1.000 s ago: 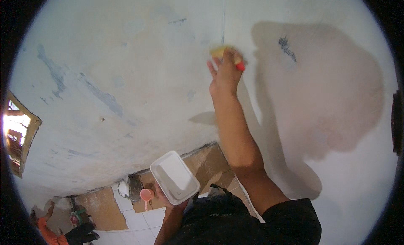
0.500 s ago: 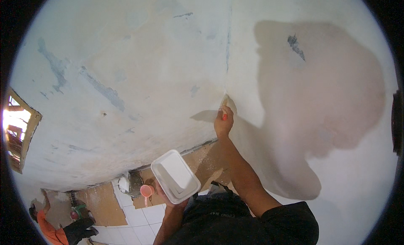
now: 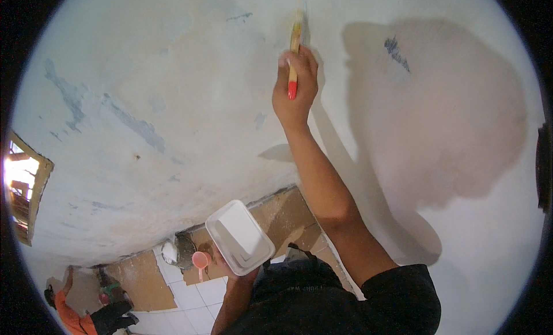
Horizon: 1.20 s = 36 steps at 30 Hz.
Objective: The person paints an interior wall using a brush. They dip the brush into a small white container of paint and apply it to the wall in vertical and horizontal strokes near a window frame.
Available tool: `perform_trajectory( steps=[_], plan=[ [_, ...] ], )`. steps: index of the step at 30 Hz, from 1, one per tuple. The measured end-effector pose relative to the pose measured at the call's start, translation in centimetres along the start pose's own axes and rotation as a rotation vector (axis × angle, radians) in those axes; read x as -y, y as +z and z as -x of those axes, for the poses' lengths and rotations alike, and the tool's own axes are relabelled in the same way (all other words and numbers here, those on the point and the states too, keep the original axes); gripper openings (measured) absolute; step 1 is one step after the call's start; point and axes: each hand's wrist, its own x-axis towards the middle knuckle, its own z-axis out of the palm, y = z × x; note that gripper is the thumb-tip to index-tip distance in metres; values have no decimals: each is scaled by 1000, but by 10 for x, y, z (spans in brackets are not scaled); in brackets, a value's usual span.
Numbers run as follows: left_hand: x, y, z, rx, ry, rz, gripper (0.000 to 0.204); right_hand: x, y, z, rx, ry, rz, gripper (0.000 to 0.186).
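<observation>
My right hand [image 3: 296,81] is raised, closed around a paintbrush [image 3: 294,70] with a pale wooden handle and red end. Its light bristles point upward at the faint seam in the pale, patchy wall [image 3: 207,76], seemingly touching it. Low in the view, my left hand [image 3: 224,263] grips a white rectangular tray [image 3: 239,238] from beside and below, its fingers mostly hidden. The tray has white material inside, hard to make out.
At lower left another person [image 3: 78,315] in orange is low by the wall, arm raised. A pink dipper [image 3: 201,259] and a white bag [image 3: 170,252] lie on the floor with cardboard [image 3: 138,283] over white tiles. A window [image 3: 23,179] is far left.
My right hand with the brush went down along the seam, then rose well above where it was half a second ago. The tray in my left hand shifted slightly upward.
</observation>
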Motion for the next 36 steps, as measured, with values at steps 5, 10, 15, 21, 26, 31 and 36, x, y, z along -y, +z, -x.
perform_trajectory(
  steps=[5,10,15,21,26,31,36],
  plan=[
    [-3,15,1,-6,4,5,62,-85,-53,149,229,242,410,14],
    [1,4,2,-11,5,-75,92,-109,-77,225,170,477,423,21],
    [-2,24,5,-229,-57,1,59,-77,-14,143,-46,473,252,21],
    [5,-1,7,-54,-12,-40,95,-17,-6,13,-29,77,65,17],
    [4,6,3,-67,-6,-70,93,-65,-33,88,172,98,286,15],
    [-3,13,5,55,-4,-3,60,-103,-79,224,298,295,337,11],
    [11,5,3,-83,-80,8,84,-149,-77,236,-89,725,-47,7]
  ],
)
